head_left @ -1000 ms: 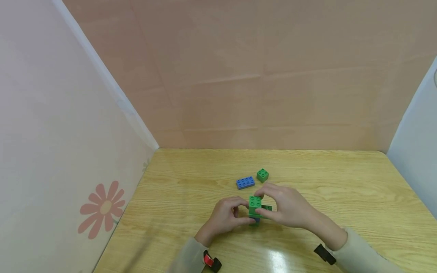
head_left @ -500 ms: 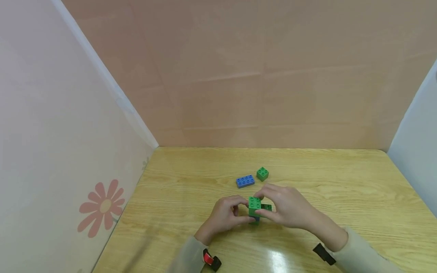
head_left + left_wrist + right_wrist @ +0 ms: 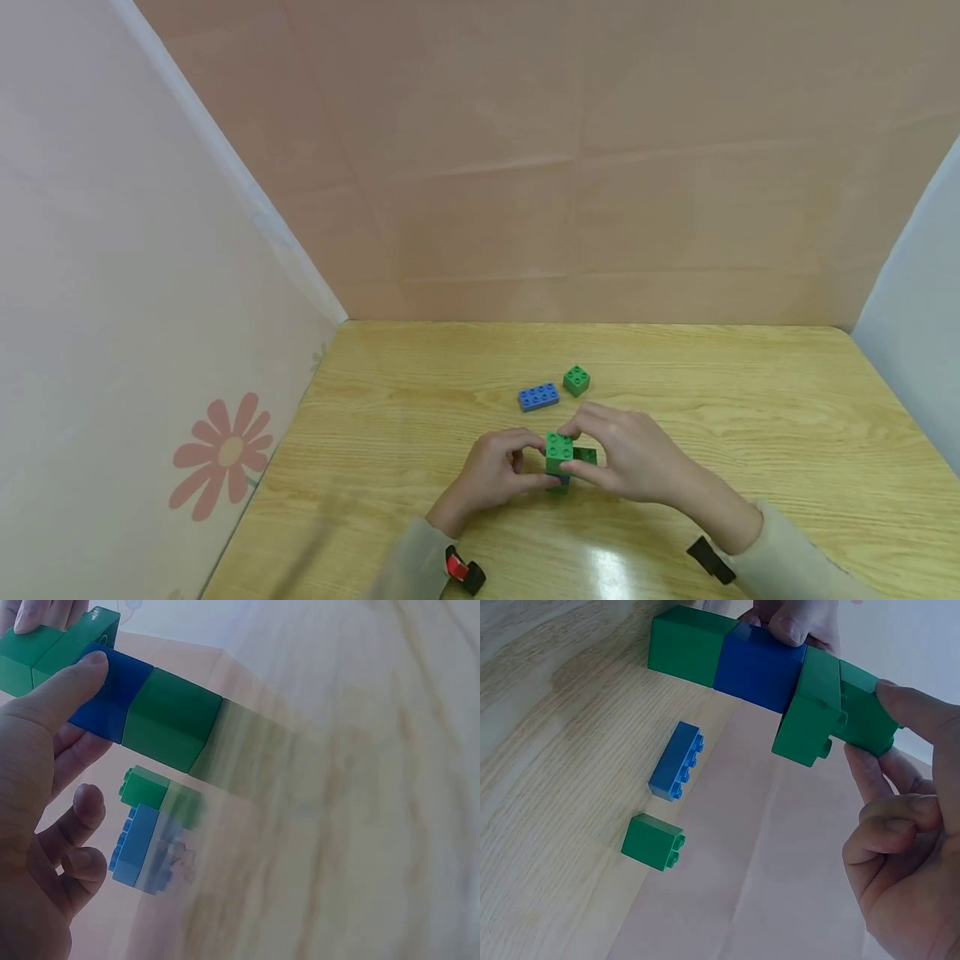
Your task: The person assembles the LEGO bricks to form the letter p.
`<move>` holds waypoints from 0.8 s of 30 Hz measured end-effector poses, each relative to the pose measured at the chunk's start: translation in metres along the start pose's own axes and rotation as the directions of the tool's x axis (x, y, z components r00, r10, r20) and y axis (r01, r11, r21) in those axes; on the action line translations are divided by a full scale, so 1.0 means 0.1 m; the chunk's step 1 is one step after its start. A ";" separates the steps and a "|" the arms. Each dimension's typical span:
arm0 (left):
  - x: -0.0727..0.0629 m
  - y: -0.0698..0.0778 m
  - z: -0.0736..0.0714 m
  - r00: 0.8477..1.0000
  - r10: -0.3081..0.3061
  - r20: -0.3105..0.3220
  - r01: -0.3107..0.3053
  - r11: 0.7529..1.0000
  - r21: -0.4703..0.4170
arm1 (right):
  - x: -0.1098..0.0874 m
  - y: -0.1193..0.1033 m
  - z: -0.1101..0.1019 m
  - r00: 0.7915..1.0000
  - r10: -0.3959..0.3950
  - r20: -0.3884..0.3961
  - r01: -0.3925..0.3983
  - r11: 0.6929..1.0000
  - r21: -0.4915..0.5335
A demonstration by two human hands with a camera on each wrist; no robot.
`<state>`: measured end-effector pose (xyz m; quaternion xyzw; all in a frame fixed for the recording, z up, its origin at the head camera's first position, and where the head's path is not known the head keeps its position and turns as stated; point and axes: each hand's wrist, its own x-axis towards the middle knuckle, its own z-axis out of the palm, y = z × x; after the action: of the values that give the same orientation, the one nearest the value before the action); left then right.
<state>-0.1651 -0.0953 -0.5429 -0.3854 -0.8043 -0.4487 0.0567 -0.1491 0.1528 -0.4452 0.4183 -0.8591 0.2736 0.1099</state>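
Several toy building bricks make an upright stack on the table. At the bottom is a green brick (image 3: 690, 646), with a blue brick (image 3: 757, 669) on it. Above lies a longer green brick (image 3: 806, 712), whose studded end juts out to the right. A square green brick (image 3: 558, 454) tops the stack, at the longer brick's left end. My left hand (image 3: 491, 473) pinches the stack around the blue brick, thumb (image 3: 86, 671) on its near face. My right hand (image 3: 633, 454) pinches the top brick between thumb and fingers.
Behind the stack lie a loose blue brick (image 3: 538, 397) and a loose square green brick (image 3: 577, 381), studs up and close together. The wooden table (image 3: 420, 358) meets a tan backdrop behind and pale panels at both sides.
Both hands keep their grips in nearly the same place. The top green brick looks slightly lower against the longer one than a second ago. The head view has shifted a little.
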 end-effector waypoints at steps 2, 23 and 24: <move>0.00 0.00 0.01 1.000 -0.002 0.002 0.002 1.000 -0.007 | 0.00 0.00 0.00 1.000 -0.005 -0.007 0.005 1.000 -0.007; -0.01 0.01 0.03 0.999 -0.034 -0.015 0.034 0.999 -0.001 | -0.03 0.02 0.03 0.998 0.059 0.000 -0.059 0.998 -0.029; -0.01 0.01 0.02 0.999 -0.042 -0.015 0.042 0.999 -0.013 | -0.03 0.02 0.03 0.998 0.061 0.000 -0.061 0.998 -0.030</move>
<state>-0.1626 -0.0937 -0.5439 -0.3654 -0.8089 -0.4579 0.0507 -0.1488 0.1538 -0.4492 0.3905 -0.8755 0.2637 0.1072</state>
